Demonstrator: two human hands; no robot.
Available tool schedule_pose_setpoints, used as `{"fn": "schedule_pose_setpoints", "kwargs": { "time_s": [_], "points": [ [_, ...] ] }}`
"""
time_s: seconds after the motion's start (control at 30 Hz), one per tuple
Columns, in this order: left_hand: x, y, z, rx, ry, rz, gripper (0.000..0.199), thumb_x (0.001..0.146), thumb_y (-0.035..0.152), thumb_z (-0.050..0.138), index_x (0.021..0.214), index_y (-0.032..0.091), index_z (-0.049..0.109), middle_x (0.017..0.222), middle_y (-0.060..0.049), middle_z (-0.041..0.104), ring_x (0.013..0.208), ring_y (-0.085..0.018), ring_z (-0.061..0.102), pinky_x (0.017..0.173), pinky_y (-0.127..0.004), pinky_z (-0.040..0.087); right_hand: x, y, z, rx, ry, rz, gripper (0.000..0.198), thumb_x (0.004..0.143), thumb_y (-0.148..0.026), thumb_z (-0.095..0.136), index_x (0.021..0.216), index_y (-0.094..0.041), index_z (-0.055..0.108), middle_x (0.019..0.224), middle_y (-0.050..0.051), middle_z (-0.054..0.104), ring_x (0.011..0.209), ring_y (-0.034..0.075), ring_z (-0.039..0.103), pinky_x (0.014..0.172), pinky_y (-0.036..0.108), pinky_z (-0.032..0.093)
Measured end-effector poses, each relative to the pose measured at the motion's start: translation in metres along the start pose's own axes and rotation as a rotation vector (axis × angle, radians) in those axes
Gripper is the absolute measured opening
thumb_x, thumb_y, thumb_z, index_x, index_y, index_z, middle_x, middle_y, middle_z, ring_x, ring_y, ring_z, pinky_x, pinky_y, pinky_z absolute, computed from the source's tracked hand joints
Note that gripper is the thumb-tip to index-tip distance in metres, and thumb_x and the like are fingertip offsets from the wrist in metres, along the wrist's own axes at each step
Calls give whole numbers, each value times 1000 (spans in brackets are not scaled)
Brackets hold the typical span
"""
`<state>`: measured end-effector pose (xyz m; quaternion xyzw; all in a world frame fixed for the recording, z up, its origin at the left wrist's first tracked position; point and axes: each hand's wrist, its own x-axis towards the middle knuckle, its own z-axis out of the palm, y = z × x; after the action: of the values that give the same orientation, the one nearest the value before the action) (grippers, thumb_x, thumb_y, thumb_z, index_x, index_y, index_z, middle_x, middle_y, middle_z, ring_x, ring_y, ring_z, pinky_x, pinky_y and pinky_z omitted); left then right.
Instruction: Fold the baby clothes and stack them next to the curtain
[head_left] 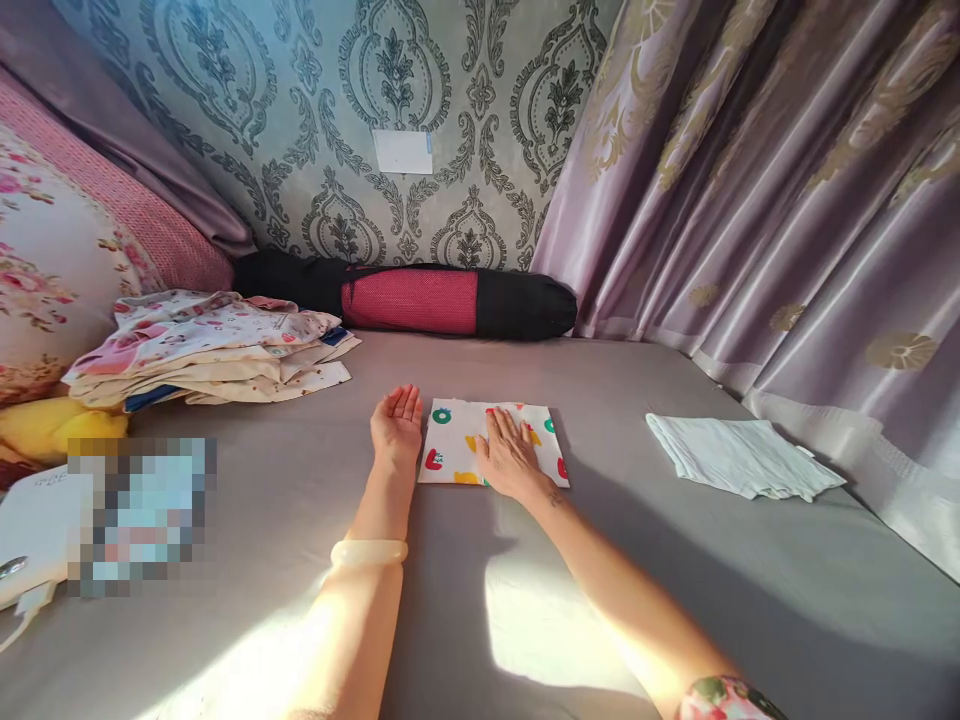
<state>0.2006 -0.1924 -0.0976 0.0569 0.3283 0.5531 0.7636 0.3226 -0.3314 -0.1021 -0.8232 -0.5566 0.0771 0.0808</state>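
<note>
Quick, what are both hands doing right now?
Left hand: open, palm showing, beside the patterned cloth, holding nothing.
Right hand: open, flat on the patterned cloth.

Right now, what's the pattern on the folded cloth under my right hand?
The folded cloth is white with scattered green, red and yellow motifs (head view).
</note>
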Motion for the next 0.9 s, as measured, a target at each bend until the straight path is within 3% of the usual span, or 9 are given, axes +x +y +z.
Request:
{"fn": "schedule_pose_setpoints", "kwargs": {
  "time_s": [0.23, 0.43, 0.7, 0.9],
  "points": [
    [1, 2, -2, -79, 2, -35, 18, 86, 16, 47, 78, 15, 63, 93, -8, 69, 88, -15, 69, 78, -25, 53, 16, -17, 5, -18, 98, 5, 60, 100, -37, 23, 151, -5, 30, 160, 15, 20, 148, 26, 15, 120, 48, 9],
    [-3, 3, 0, -100, 21, -48, 17, 85, 14, 47, 76, 15, 61, 91, -6, 68, 85, -13, 68, 75, -23, 52, 18, -18, 16, -32, 93, 24, 60, 100, -39, 22, 150, -8, 31, 160, 14, 23, 148, 26, 16, 119, 51, 12],
    [-1, 2, -3, -94, 19, -59, 16, 84, 14, 48, 77, 16, 62, 91, -6, 68, 81, -12, 67, 71, -21, 50, 21, -26, 9, -6, 65, 39, 60, 99, -39, 25, 150, -6, 32, 159, 15, 24, 148, 28, 17, 118, 53, 12],
    [0, 2, -4, -94, 18, -69, 16, 84, 14, 48, 77, 16, 62, 89, -6, 67, 79, -12, 67, 70, -22, 50, 29, -49, 7, 38, 99, -47, 59, 99, -37, 24, 150, -7, 32, 159, 14, 23, 148, 26, 17, 119, 51, 10]
  ]
}}
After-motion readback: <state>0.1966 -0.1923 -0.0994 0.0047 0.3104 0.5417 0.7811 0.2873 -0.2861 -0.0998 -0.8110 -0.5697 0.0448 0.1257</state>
